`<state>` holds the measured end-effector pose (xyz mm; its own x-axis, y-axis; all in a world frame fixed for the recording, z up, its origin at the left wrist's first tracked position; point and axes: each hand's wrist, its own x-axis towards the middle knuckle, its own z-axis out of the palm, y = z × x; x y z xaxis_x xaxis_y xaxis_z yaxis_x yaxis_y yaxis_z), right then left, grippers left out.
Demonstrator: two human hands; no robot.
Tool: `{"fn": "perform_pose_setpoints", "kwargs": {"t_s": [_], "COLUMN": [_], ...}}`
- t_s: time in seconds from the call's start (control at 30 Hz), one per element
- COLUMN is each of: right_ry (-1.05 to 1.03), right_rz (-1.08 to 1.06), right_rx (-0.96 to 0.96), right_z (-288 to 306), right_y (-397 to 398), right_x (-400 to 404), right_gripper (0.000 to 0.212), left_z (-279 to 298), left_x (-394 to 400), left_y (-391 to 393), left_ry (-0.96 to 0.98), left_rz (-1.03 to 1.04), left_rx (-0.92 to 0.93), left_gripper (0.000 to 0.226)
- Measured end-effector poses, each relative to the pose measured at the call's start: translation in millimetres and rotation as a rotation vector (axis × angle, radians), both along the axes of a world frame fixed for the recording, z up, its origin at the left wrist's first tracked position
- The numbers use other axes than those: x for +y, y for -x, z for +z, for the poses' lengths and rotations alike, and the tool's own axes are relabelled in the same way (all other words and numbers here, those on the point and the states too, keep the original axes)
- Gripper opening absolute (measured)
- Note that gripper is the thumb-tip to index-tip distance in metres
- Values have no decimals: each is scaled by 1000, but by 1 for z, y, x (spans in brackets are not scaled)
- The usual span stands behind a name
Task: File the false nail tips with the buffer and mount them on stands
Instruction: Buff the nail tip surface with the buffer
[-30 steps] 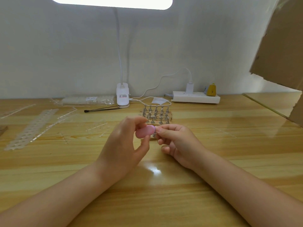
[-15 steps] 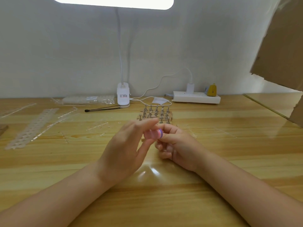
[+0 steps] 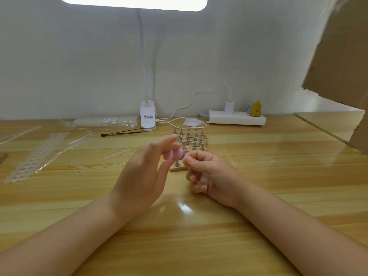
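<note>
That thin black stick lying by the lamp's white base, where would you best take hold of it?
Probably mid-shaft, coming from above. The thin black stick lies flat on the wooden table, running left to right, so a pinch grip across its narrow width suits it. Its right end runs up against the white lamp base, while the thicker left tip lies free, so the left half looks easiest to reach.
</note>
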<state>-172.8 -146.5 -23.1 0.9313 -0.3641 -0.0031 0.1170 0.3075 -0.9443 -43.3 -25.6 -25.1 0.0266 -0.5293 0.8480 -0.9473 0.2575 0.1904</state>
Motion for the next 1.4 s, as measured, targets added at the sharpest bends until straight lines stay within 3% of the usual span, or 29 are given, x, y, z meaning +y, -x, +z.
{"fn": "perform_pose_setpoints", "kwargs": {"t_s": [0.1,0.27,0.4,0.57,0.67,0.87,1.03,1.17,1.33,1.4], "right_ry": [24,-22,30,-33,11,-41,3,-56,6,-6], "right_rz": [3,22,14,-3,-2,-3,21,17,60,61], "right_rx": [-1,-24,-26,-30,-20,-14,12,44,50,55], "right_z": [-1,-1,-2,-1,-2,1,3,4,3,4], "right_y": [0,1,0,1,1,2,1,2,2,2], "right_x": [0,-2,-1,-2,-1,-2,-2,-4,-3,-3], "right_gripper": [10,4,11,6,14,1,13,11,6,5], "left_z": [-4,-1,-4,-1,-3,-1,2,7,4,6], "left_x": [0,0,-1,-1,-2,0,-1,1,-1,0], "left_y": [7,-4,3,-5,1,-5,7,-4,8,1], "left_ry": [-18,-57,-37,-57,-10,-43,29,3,29,10], "left_rz": [-78,14,-85,-23,-68,27,-69,61,-27,51], "left_rx": [-99,34,-49,56,-31,6,-203,-161,-312,-255], "left_gripper": [42,51,44,48,42,49,39,50,38,46]}}
